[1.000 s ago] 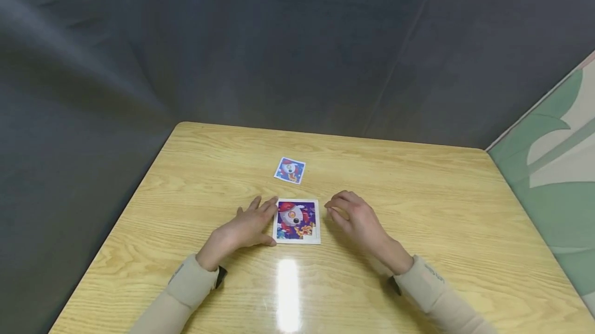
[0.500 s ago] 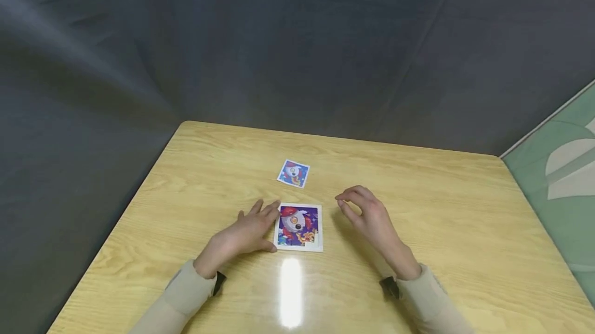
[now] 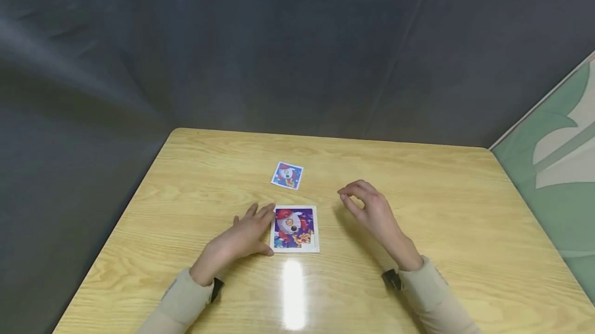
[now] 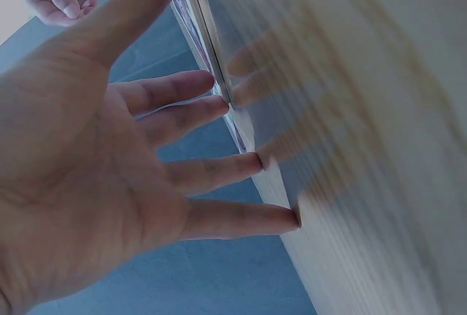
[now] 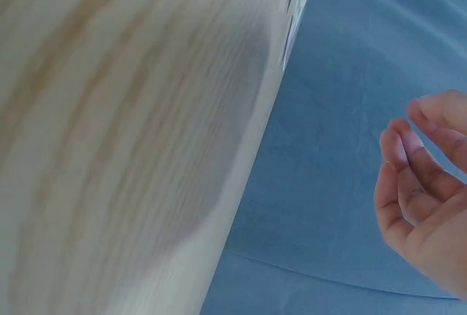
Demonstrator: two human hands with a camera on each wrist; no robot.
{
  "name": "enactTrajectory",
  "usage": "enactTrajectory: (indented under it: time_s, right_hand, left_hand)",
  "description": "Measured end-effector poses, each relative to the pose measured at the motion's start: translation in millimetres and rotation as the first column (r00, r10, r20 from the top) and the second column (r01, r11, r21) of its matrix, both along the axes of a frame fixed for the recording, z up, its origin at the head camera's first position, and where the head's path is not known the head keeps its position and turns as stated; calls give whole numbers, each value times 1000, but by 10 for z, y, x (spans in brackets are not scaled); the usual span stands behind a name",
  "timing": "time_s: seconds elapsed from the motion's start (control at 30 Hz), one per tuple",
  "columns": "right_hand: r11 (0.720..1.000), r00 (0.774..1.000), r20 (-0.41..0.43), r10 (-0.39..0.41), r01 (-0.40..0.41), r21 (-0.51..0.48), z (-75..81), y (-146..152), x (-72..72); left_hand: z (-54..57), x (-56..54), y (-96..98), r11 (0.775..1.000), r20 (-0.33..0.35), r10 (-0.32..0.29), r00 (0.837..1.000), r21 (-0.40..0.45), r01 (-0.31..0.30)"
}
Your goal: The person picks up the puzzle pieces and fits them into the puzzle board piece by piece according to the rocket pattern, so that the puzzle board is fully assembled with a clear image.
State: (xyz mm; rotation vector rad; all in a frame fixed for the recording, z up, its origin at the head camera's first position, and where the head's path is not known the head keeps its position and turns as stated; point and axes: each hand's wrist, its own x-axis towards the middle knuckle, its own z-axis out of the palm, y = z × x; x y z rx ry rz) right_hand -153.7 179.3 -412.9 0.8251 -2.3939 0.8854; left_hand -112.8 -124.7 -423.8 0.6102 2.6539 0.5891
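A square white-framed sliding tile puzzle [image 3: 294,228] lies flat on the table, showing a cartoon picture with a pale bare gap at its lower right corner. My left hand [image 3: 244,236] rests at its left edge, thumb and fingers spread, fingertips touching the frame and table. In the left wrist view the puzzle [image 4: 208,34] is seen edge-on past the thumb. Right of the puzzle, my right hand [image 3: 374,212] hovers above the table with loosely bent fingers. The right wrist view shows nothing between the thumb and fingers of that hand [image 5: 430,191].
Beyond the puzzle lies a small printed card [image 3: 287,175] with a similar picture. The wooden table [image 3: 441,210] has a bright light reflection near its front. A dark cloth [image 3: 297,50] hangs behind it, and a green and white patterned cloth [image 3: 553,169] is at the right.
The right hand has drawn a little away from the puzzle, to the right and up. The left hand stays at the puzzle's left edge. The head view shifts slightly.
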Motion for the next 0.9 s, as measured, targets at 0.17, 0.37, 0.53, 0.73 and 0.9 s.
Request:
enactTrajectory:
  time_s: [0.17, 0.37, 0.53, 0.73, 0.9]
  right_hand:
    - [1000, 1000, -12, -18, 19, 4, -38, 29, 80]
    - [999, 999, -44, -30, 31, 29, -6, 44, 87]
    - [998, 997, -53, -47, 49, 26, 2, 80, 82]
    - [999, 999, -43, -32, 34, 37, -33, 101, 115]
    - [999, 998, -62, -33, 35, 35, 5, 109, 82]
  left_hand:
    - [6, 20, 10, 1000, -6, -19, 1000, 1, 19]
    - [45, -8, 17, 999, -20, -41, 999, -6, 41]
    - [14, 3, 37, 999, -11, -38, 999, 15, 38]
    - [-67, 90, 14, 999, -11, -26, 1000, 23, 26]
    - [-115, 123, -22, 999, -9, -6, 1000, 31, 7]
